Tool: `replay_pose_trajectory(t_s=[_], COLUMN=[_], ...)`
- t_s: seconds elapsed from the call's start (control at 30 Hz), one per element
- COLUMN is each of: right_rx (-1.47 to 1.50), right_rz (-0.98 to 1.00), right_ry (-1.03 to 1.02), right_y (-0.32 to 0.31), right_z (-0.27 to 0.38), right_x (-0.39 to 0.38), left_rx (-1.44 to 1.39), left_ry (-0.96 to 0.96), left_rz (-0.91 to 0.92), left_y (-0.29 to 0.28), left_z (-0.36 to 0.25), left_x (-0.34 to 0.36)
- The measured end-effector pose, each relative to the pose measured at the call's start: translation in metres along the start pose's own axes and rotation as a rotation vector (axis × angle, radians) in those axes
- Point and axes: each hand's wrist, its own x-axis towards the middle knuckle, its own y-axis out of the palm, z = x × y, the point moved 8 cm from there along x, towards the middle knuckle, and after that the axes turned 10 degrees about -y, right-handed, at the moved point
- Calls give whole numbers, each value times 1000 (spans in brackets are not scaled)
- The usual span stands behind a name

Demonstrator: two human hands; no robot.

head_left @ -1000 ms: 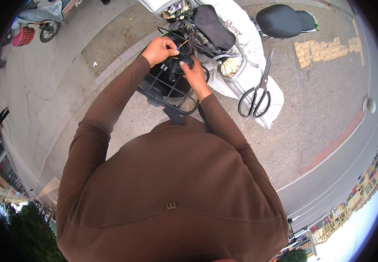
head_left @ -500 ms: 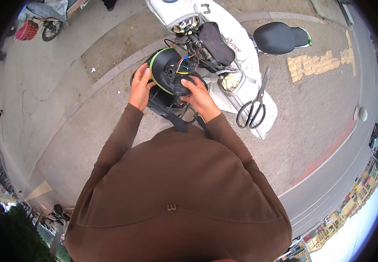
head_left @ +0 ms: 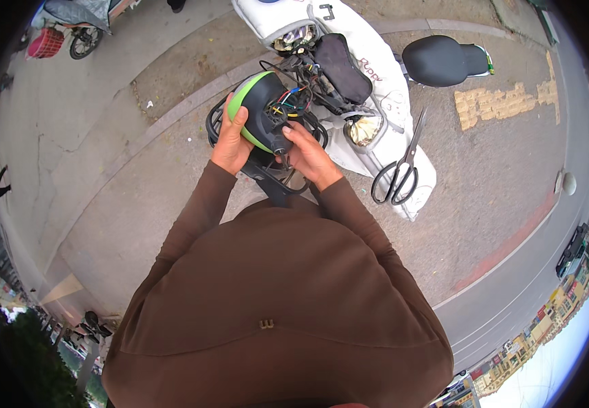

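the left hand (head_left: 232,144) is wrapped around the green rim of the round headlight housing (head_left: 259,113), keeping it tilted over the scooter (head_left: 349,81) so the coloured wires (head_left: 289,102) show; the right hand (head_left: 311,158) pinches its lower back; scissors (head_left: 397,173) lie near.

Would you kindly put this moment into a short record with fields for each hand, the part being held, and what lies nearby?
left hand: grips the green-edged side of the headlight housing
right hand: at the housing's underside, fingers by its stem
wires: coloured, run from the housing into the scooter
scooter: white, front panel open
scissors: black, lying on the scooter's white body
wire basket: black, under the housing
ground: paved kerbside
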Motion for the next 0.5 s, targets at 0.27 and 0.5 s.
replay_pose_trajectory(t_s=[0.27,0.5], right_rx=[-1512,-2004], right_rz=[-190,-86], right_ry=[-650,-748], right_y=[16,66], right_z=[83,136], right_x=[-15,-22], left_rx=[-162,-236], left_ry=[30,62], left_rz=[78,93], left_y=[-17,-12], left_z=[-2,2], left_x=[27,39])
